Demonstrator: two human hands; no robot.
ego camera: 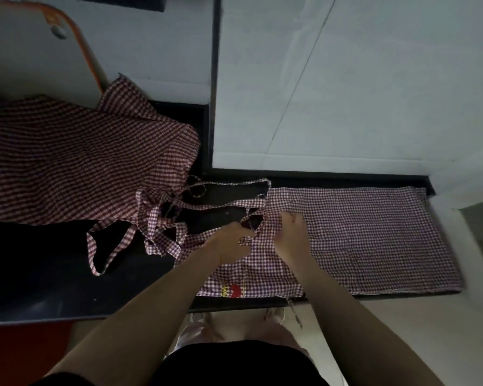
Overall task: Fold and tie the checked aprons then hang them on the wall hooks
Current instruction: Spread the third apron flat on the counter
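A checked apron, thin woven cloth in small red-and-white squares, is lying flat across the dark worktop, reaching from centre to the right end. Its cloth is lightly creased, and a red and yellow printed mark is showing at its near edge. The left hand is resting on the apron's left part with fingers curled, pinching a narrow checked strap. The right hand is pressing down on the cloth just beside it, fingers bent; whether it is gripping anything cannot be told. Further narrow straps are lying in loose tangled loops to the left of the hands, one long loop trailing towards the near edge.

A second checked apron is lying crumpled on the far left, rumpled into soft folds, its corner overlapping the tangle. Behind it, a pale board with an orange rim is leaning against the white tiled wall. A thin tie is hanging over the worktop's near edge.
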